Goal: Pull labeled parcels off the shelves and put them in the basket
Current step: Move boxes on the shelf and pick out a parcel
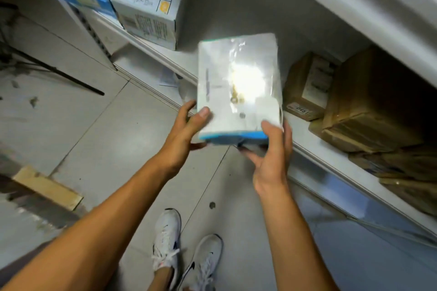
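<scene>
parcel gripped at its near corners (thumbs on top) by both hands.

The parcel sits at centre, held over the floor before the shelf; left hand at its 8 o'clock, right hand at 5, printed carton at 11, taped boxes at 3, shoes at 6

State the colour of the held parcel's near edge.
Blue, on the parcel in the head view.
</scene>
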Tool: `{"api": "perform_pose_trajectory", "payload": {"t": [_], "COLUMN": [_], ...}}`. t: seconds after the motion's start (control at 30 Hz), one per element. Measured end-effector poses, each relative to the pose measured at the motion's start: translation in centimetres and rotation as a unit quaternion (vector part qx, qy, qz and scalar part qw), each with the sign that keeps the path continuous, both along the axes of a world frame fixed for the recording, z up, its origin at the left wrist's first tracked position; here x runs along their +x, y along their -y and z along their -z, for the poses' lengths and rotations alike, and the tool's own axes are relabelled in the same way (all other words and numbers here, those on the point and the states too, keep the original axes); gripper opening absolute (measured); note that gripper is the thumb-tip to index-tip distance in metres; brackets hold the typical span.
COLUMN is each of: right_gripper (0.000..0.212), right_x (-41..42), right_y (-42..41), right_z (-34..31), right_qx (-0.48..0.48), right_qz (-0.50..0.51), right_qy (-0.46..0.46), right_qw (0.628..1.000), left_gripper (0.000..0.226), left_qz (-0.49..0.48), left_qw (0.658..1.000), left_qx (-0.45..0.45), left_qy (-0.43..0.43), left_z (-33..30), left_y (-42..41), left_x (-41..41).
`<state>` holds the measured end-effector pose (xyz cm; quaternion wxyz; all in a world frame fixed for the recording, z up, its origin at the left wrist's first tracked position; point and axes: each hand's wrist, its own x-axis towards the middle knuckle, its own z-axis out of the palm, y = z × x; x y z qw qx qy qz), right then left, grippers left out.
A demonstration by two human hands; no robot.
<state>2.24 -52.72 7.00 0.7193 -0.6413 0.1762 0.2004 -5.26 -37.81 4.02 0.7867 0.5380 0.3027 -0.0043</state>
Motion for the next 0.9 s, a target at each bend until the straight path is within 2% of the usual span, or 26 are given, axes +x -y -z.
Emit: {"api": "perform_pose_trajectory", "payload": {"t": [0.03, 0.1, 0.2, 0.27, 0.33, 0.4, 0.47, 0.53, 0.57, 0.63, 0.77, 0.83, 0.9], "right_gripper": [0.084, 0.090, 0.100, 0.097, 0.084, 0.073, 0.075, 0.097, 0.108, 0.114, 0.095, 0.092, 0.094], "right_x": [-1.3, -3.6, -5.2, -5.6, -5.9, -5.6, -5.3, -5.3, -5.4, -5.9, -5.6, -5.2, -5.1], "right_y": [1.1, 2.9, 5.0, 6.0, 6.3, 6.3, 6.1, 6.1, 6.3, 6.8, 7.8, 8.0, 8.1], "right_z": [0.2, 0.9, 1.7, 2.6, 3.1, 3.5, 3.2, 2.9, 3.0, 3.2, 3.2, 3.6, 4.0], "right_qx": [0.022, 0.052, 0.095, 0.099, 0.056, 0.006, 0.029, 0.081, 0.105, 0.169, 0.200, 0.187, 0.161], "right_qz": [-0.019, -0.054, -0.084, -0.098, -0.095, -0.087, -0.081, -0.062, -0.049, -0.025, -0.034, -0.073, -0.089], "right_qy": [-0.027, -0.070, -0.127, -0.155, -0.163, -0.162, -0.174, -0.203, -0.211, -0.203, -0.170, -0.183, -0.186], "right_qw": [0.999, 0.995, 0.984, 0.978, 0.980, 0.983, 0.981, 0.974, 0.970, 0.964, 0.964, 0.963, 0.965], "left_gripper": [0.101, 0.107, 0.110, 0.106, 0.118, 0.131, 0.141, 0.142, 0.140, 0.134, 0.122, 0.120, 0.121], "left_qz": [0.012, 0.026, 0.039, 0.040, 0.016, 0.029, 0.083, 0.128, 0.142, 0.174, 0.253, 0.276, 0.284], "left_qw": [0.998, 0.995, 0.992, 0.994, 1.000, 0.989, 0.936, 0.878, 0.861, 0.827, 0.760, 0.743, 0.742], "left_qx": [-0.050, -0.092, -0.123, -0.103, -0.021, 0.136, 0.324, 0.440, 0.467, 0.515, 0.573, 0.585, 0.583], "left_qy": [0.025, 0.033, 0.003, 0.007, 0.012, 0.047, 0.108, 0.139, 0.139, 0.147, 0.173, 0.174, 0.168], "left_z": [-0.2, -0.2, 1.2, 2.1, 1.7, 0.4, 0.0, -0.3, -0.6, -1.1, -1.3, -1.1, -0.9], "left_y": [0.2, 0.3, 0.5, 1.0, 1.8, 2.4, 2.5, 2.5, 2.5, 2.3, 1.7, 1.7, 1.7], "left_x": [-0.5, -1.6, -3.6, -4.8, -5.5, -5.7, -5.6, -5.3, -5.1, -4.8, -4.6, -4.8, -5.1]}}
